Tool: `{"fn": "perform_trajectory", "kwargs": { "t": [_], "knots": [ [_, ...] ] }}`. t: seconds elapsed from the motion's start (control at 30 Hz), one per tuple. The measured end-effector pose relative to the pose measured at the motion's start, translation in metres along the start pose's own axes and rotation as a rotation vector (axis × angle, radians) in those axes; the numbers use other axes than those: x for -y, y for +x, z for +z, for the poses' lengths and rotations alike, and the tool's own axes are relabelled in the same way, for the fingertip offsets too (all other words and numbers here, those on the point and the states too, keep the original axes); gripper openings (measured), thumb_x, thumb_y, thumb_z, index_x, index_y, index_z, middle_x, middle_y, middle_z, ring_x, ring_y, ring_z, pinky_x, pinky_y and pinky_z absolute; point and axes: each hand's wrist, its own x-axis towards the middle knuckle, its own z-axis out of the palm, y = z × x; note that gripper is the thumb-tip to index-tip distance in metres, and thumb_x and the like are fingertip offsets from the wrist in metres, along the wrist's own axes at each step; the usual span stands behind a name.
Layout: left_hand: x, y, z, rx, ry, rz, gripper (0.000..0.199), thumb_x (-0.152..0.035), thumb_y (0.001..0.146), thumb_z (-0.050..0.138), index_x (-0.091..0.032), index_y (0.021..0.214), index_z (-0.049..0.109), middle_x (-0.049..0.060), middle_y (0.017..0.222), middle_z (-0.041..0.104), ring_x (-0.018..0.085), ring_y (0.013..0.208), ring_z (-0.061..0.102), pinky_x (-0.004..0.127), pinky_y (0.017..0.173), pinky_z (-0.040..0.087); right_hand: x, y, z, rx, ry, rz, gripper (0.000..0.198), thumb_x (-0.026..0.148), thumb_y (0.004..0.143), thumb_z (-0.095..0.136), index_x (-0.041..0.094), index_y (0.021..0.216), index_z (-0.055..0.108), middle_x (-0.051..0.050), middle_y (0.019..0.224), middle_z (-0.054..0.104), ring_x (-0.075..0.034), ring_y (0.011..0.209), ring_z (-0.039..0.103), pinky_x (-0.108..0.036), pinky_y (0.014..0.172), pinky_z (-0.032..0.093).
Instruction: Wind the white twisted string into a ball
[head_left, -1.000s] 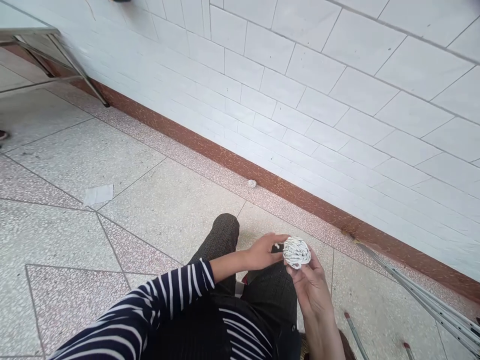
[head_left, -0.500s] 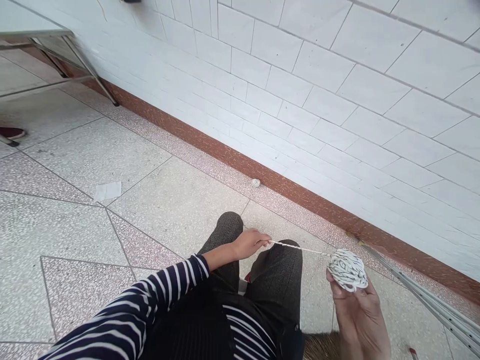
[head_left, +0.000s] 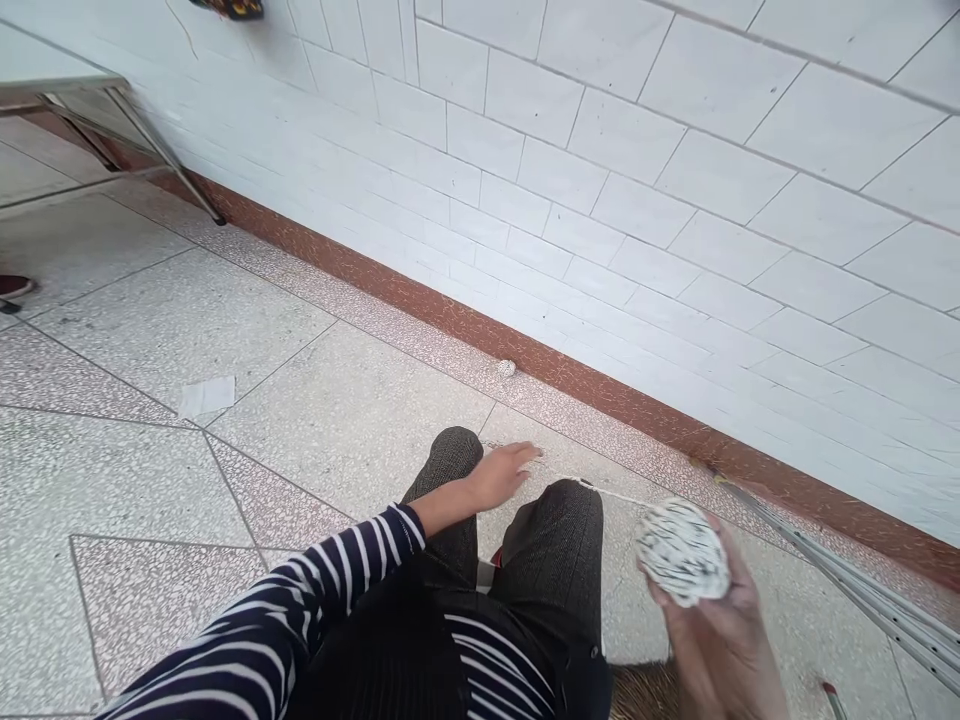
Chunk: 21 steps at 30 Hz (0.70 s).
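A ball of white cord flecked with dark [head_left: 682, 550] sits in my right hand [head_left: 724, 640], whose fingers hold it from below and from the right side. From the ball a single strand of cord [head_left: 619, 494] runs left over my right knee. My left hand [head_left: 501, 474] hovers above the gap between my knees, its fingers stretched out and nothing visibly gripped. The strand's left end lies just below and right of those fingertips, apart from them.
Near the wall's red-brown skirting [head_left: 450, 318] lies a small cord ball [head_left: 507, 368]. Long metal strips [head_left: 847, 580] lean at right. A white paper piece [head_left: 207, 397] is on the terrazzo floor. A metal-legged table [head_left: 161, 140] and someone's shoe [head_left: 15, 286] are at left.
My left hand has let go of the strand and its fingers have straightened, rising slightly. The strand has slackened. My right hand has turned the cord ball and shifted it slightly left.
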Motion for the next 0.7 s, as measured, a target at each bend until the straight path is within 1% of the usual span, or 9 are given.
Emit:
{"fn": "perform_trajectory", "kwargs": {
  "t": [0.03,0.1,0.13,0.2,0.3,0.4,0.47,0.57,0.7],
  "knots": [
    [-0.019,0.0,-0.002,-0.041,-0.107,0.047,0.047,-0.019,0.089,0.056,-0.021,0.136,0.048,0.012,0.143,0.049,0.024,0.131,0.045,0.041,0.108,0.036,-0.007,0.001,0.008,0.052,-0.018,0.048,0.059,0.031,0.051,0.09,0.027,0.107,0.069,-0.005,0.095,0.07,-0.017,0.066,0.059,-0.024,0.048,0.047],
    [-0.057,-0.004,-0.006,-0.083,-0.324,0.15,0.052,-0.027,0.089,0.06,-0.022,0.138,0.045,0.01,0.14,0.053,0.023,0.129,0.048,0.04,0.108,0.036,-0.018,0.005,0.021,0.155,-0.066,0.129,0.05,0.031,0.058,0.086,0.026,0.105,0.069,-0.004,0.095,0.069,-0.016,0.067,0.057,-0.024,0.051,0.047],
    [-0.073,-0.006,-0.007,-0.073,-0.423,0.185,0.043,-0.028,0.09,0.058,-0.02,0.132,0.051,0.009,0.132,0.059,0.022,0.121,0.054,0.037,0.104,0.04,-0.022,0.007,0.025,0.193,-0.092,0.144,0.047,0.032,0.06,0.084,0.026,0.105,0.069,-0.004,0.097,0.068,-0.016,0.068,0.056,-0.025,0.053,0.048],
    [-0.092,-0.014,-0.008,-0.02,-0.512,0.221,0.021,-0.03,0.095,0.051,-0.017,0.103,0.065,0.007,0.107,0.069,0.019,0.102,0.062,0.032,0.096,0.044,-0.027,0.012,0.026,0.208,-0.166,0.109,0.044,0.032,0.064,0.082,0.025,0.105,0.068,-0.004,0.102,0.068,-0.017,0.074,0.058,-0.027,0.058,0.049],
    [-0.088,-0.03,-0.002,0.03,-0.413,0.184,0.037,-0.029,0.1,0.041,-0.016,0.072,0.061,0.003,0.077,0.068,0.015,0.083,0.061,0.028,0.089,0.045,-0.028,0.026,0.019,0.106,-0.346,-0.04,0.046,0.029,0.066,0.081,0.024,0.109,0.065,-0.005,0.098,0.069,-0.019,0.076,0.06,-0.03,0.061,0.049],
    [-0.069,-0.046,0.004,0.066,-0.203,0.195,0.034,-0.027,0.099,0.041,-0.017,0.072,0.059,0.0,0.067,0.063,0.013,0.069,0.057,0.029,0.092,0.044,-0.035,0.045,0.011,-0.006,-0.552,-0.151,0.049,0.03,0.068,0.076,0.022,0.114,0.061,-0.003,0.088,0.066,-0.02,0.071,0.06,-0.032,0.063,0.049],
    [-0.061,-0.055,0.001,0.096,-0.099,0.236,0.031,-0.026,0.098,0.043,-0.018,0.071,0.057,-0.001,0.064,0.06,0.012,0.062,0.053,0.03,0.093,0.043,-0.048,0.06,0.009,-0.037,-0.658,-0.236,0.046,0.03,0.069,0.072,0.021,0.113,0.061,-0.005,0.095,0.064,-0.022,0.078,0.061,-0.034,0.068,0.05],
    [-0.06,-0.061,-0.011,0.111,-0.006,0.281,0.032,-0.024,0.098,0.042,-0.018,0.07,0.054,-0.002,0.062,0.058,0.012,0.059,0.053,0.028,0.094,0.043,-0.078,0.078,0.009,0.007,-0.844,-0.331,0.038,0.028,0.07,0.066,0.022,0.108,0.062,-0.008,0.112,0.056,-0.026,0.095,0.059,-0.04,0.079,0.048],
    [-0.061,-0.056,-0.028,0.072,0.179,0.348,0.03,-0.022,0.096,0.043,-0.018,0.07,0.057,-0.002,0.06,0.061,0.012,0.057,0.055,0.032,0.101,0.04,-0.119,0.079,0.006,0.201,-0.919,-0.242,0.036,0.018,0.066,0.06,0.025,0.101,0.066,-0.007,0.112,0.054,-0.03,0.104,0.054,-0.047,0.092,0.043]
  ]
}}
